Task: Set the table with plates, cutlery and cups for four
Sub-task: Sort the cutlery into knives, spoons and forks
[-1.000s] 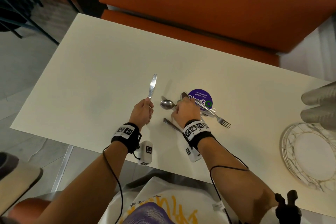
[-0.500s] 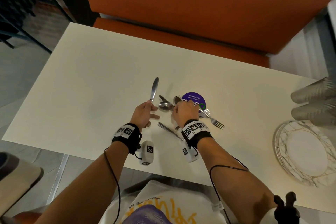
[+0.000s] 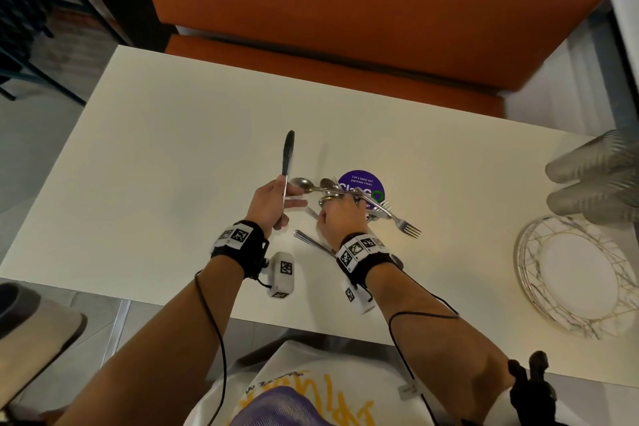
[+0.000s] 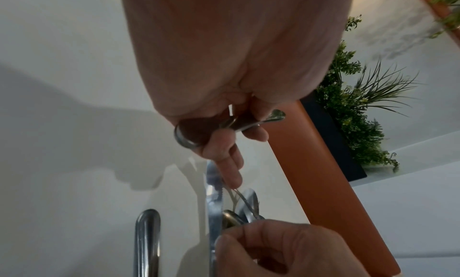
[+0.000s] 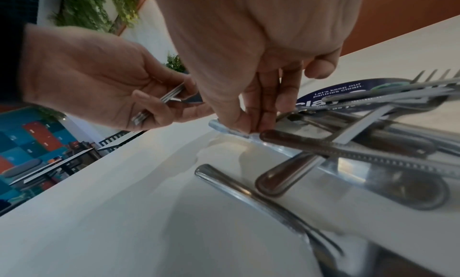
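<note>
My left hand (image 3: pixel 281 202) grips a table knife (image 3: pixel 287 156) by its handle, blade pointing away from me. Its index finger (image 4: pixel 231 169) reaches out towards the cutlery pile (image 3: pixel 366 207) in the middle of the cream table (image 3: pixel 173 156). The pile holds spoons (image 3: pixel 303 183), a fork (image 3: pixel 403 224) and more knives. My right hand (image 3: pixel 337 207) is over the pile. Its fingertips (image 5: pixel 248 123) pinch the flat blade of a second knife (image 5: pixel 221 126) lying on the table. A loose handle (image 3: pixel 311 243) lies just in front of that hand.
A stack of white plates with gold lines (image 3: pixel 574 273) sits at the table's right end, with grey cups (image 3: pixel 594 180) lying on their sides behind it. A purple round sticker (image 3: pixel 363 181) lies under the pile. An orange bench (image 3: pixel 345 28) runs along the far side.
My left hand has moved right with its knife, close to the right hand, and stretched a finger towards the spoons. The right hand stays on the pile.
</note>
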A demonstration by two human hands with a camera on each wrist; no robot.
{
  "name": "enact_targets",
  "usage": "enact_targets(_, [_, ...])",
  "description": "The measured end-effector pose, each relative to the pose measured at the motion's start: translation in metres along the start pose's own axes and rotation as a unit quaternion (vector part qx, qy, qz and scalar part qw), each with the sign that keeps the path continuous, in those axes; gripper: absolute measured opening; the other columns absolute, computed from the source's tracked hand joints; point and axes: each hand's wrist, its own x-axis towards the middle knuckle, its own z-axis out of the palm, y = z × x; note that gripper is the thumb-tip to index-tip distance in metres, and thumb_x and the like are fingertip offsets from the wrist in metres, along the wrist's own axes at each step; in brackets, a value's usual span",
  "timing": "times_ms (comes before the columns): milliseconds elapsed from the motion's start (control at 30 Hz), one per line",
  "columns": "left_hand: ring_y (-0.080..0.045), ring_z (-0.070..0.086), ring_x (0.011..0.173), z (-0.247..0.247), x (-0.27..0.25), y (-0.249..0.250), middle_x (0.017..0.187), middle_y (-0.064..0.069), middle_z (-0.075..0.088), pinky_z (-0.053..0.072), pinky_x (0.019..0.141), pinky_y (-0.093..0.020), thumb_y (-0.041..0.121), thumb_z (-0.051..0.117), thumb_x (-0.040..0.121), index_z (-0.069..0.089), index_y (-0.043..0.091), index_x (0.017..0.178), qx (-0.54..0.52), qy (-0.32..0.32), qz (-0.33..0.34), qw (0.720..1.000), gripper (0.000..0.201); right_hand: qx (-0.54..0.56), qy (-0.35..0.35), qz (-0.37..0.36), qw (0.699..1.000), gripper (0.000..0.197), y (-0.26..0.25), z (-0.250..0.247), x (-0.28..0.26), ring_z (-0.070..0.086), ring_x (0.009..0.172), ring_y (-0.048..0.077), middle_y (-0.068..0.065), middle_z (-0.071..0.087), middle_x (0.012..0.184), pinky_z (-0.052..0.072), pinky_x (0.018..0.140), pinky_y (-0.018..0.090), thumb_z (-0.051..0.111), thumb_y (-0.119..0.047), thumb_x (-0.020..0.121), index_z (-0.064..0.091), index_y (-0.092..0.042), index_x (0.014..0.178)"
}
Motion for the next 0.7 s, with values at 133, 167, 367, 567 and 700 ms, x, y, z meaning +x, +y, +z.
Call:
enact_targets(133, [-0.028,0.079,0.092,-0.005,0.001,0.0,0.109,-0.01,0.078,0.024,0.042,-0.023,0.041,0.036,0.111,0.057,0.011,0.088,-0.001,0.013,-0.003,1.0,0.043,0.03,0.028,-0.011,0.999,0.021,0.004,0.001,-0.003,0.055,0.108,0.025,0.003,0.068,0.1,0.038,0.102,0.048,0.05,-0.027,0.097,0.07,-0.02,0.097])
enact_targets(167, [-0.029,0.079,0.091,-0.007,0.002,-0.001,0.108,-0.01,0.078,0.024,0.042,-0.024,0.041,0.036,0.111,0.057,0.011,0.089,-0.001,0.017,-0.002,1.0,0.043,0.04,0.033,-0.013,0.999,0.021,0.005,0.0,-0.004,0.055,0.106,0.025,0.003,0.067,0.098,0.037,0.103,0.047,0.05,-0.028,0.098,0.069,-0.02,0.097])
enact_targets(367, [-0.029,0.073,0.076,-0.014,-0.001,-0.002,0.1,-0.013,0.077,0.027,0.044,-0.025,0.041,0.036,0.11,0.058,0.011,0.092,-0.006,0.048,0.004,0.999,0.042,0.15,0.064,-0.002,0.987,0.017,0.015,-0.011,-0.002,0.057,0.102,0.025,0.003,0.067,0.097,0.036,0.105,0.047,0.047,-0.03,0.101,0.062,-0.021,0.102])
enact_targets(567, [-0.017,0.055,0.053,-0.006,-0.005,0.001,0.078,-0.006,0.065,0.028,0.044,-0.025,0.04,0.04,0.109,0.061,0.012,0.094,0.019,0.046,0.001,0.999,0.038,0.437,0.098,0.038,0.893,0.006,0.023,-0.033,-0.004,0.069,0.085,0.015,0.001,0.071,0.094,0.059,0.07,0.024,0.056,-0.021,0.102,0.059,-0.018,0.106])
enact_targets(700, [-0.015,0.045,0.048,0.005,-0.008,0.006,0.067,0.001,0.056,0.026,0.041,-0.023,0.037,0.041,0.107,0.063,0.014,0.095,0.025,0.027,0.005,0.999,0.035,0.505,0.18,0.071,0.841,0.01,0.03,-0.053,-0.006,0.071,0.085,0.013,0.002,0.073,0.093,0.06,0.075,0.026,0.059,-0.016,0.1,0.063,-0.015,0.109])
